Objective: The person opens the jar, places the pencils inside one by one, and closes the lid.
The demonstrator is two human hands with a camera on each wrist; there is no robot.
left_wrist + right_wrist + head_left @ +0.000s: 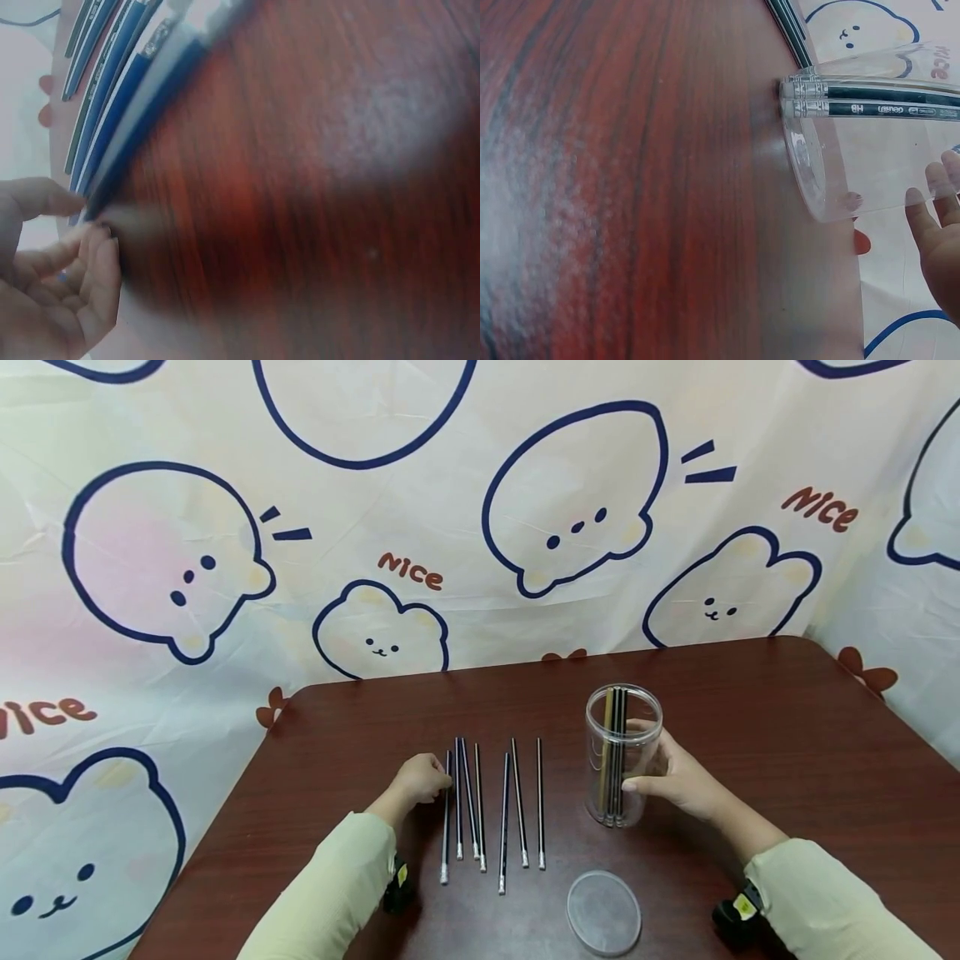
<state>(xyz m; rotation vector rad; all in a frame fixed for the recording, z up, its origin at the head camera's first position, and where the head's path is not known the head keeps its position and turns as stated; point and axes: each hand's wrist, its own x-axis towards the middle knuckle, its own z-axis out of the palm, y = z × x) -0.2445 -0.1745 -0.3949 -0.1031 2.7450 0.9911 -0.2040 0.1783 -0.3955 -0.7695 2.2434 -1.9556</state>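
A row of pencils with silvery eraser ends lies on the table in the head view, dark and striped. My left hand pinches the far end of the leftmost pencil between thumb and fingertips. Seen from the left wrist, that pencil is blurred, its eraser end away from the fingers. To the right, a clear jar stands without its lid and holds several upright pencils, eraser ends down. My right hand grips the jar's right side, thumb in front and fingers behind.
A round translucent lid lies flat near the table's front, below the jar. The brown wood-grain table has a curtain printed with cartoon bears behind it and at its sides.
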